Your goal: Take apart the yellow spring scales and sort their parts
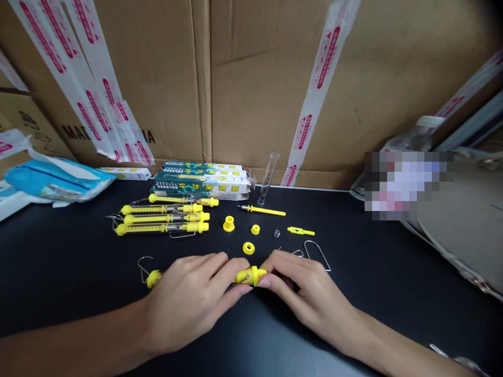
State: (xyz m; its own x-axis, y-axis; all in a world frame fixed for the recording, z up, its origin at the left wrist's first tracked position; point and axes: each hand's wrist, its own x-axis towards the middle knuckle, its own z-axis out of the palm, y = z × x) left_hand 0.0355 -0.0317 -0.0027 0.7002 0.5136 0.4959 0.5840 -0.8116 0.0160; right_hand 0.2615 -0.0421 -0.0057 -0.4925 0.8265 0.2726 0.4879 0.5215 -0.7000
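Note:
A yellow tubular spring scale (pixel 245 276) lies lengthwise in my left hand (pixel 196 293), whose fingers wrap over its barrel. Its wire hook (pixel 143 269) sticks out on the left, past the little finger. At the other end, my right hand (pixel 310 288) pinches the yellow tip with thumb and forefinger. Much of the barrel is hidden under my left fingers. Beyond my hands lie a flanged yellow cap (pixel 228 224), a small yellow ring (pixel 255 229), a wider yellow ring (pixel 248 248) and a little coil spring (pixel 277 233). A bent wire loop (pixel 319 255) rests behind my right hand.
Several assembled spring scales (pixel 163 219) lie in a row at the left, before printed boxes (pixel 200 183). A clear tube (pixel 269 178) stands upright near the cardboard wall (pixel 267 78). A yellow rod (pixel 267 210), a yellow slotted piece (pixel 301 231) and a bag (pixel 463 225) are rightward.

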